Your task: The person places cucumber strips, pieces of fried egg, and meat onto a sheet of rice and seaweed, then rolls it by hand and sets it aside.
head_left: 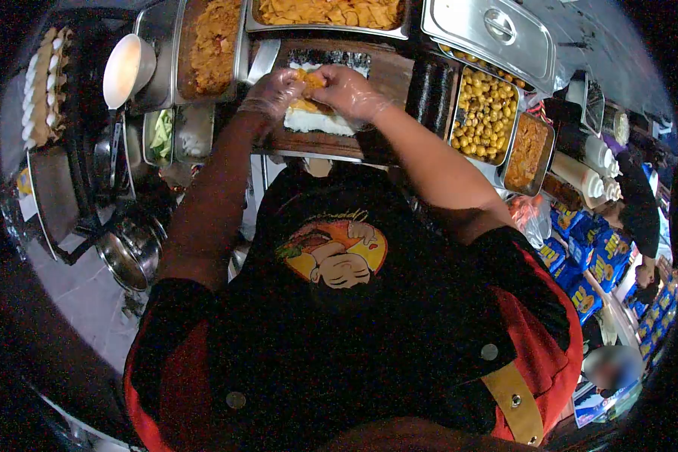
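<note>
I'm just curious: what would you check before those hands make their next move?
1. Clear gloves worn: ok, on the left hand and right hand.
2. Orange food in hold: ok, between the fingers.
3. White layer in place: ok, on the dark sheet.
4. White layer fully covered: not ok, its near part is bare.
5. Orange strips within reach: looks ok, in an uncovered tray beyond the board.
6. Everything beneath the metal lid: cannot tell.
</note>
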The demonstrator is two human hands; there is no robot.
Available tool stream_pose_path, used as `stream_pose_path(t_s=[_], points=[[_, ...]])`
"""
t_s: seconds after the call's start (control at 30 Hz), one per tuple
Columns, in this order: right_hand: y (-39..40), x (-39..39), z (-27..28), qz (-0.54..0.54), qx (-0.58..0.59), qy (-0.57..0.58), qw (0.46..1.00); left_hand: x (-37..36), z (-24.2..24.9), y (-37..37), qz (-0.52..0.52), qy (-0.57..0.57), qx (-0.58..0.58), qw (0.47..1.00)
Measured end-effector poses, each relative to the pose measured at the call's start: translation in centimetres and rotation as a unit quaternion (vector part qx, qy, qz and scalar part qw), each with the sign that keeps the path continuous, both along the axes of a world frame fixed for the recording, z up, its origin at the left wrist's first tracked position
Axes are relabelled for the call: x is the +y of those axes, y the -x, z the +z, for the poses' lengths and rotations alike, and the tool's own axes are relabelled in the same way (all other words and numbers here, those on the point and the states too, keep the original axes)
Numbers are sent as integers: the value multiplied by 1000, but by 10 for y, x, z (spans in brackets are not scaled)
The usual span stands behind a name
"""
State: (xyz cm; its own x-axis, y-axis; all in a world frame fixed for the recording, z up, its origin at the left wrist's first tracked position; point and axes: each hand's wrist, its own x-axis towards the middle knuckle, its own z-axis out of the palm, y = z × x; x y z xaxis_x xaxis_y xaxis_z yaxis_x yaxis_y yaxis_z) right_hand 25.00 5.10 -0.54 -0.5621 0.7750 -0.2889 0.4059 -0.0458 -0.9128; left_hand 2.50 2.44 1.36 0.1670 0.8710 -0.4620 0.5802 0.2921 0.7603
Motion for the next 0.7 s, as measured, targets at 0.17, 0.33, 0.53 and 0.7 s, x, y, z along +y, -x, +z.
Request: stream_pose_path(t_s=[0.17,0.33,0.53,0.7], points=[[-5,0,-2,4,6,-11,1000,-3,-10,4,3,11,5,1000],[-12,3,3,39,-2,3,999,-3,-28,13,-10,15,-12,1000],[-25,8,43,82,-67,25,994,-24,3,4,76,-35,-54,995],[-28,10,40,107,-79,-6,991,-16,-5,8,23,-46,15,999]])
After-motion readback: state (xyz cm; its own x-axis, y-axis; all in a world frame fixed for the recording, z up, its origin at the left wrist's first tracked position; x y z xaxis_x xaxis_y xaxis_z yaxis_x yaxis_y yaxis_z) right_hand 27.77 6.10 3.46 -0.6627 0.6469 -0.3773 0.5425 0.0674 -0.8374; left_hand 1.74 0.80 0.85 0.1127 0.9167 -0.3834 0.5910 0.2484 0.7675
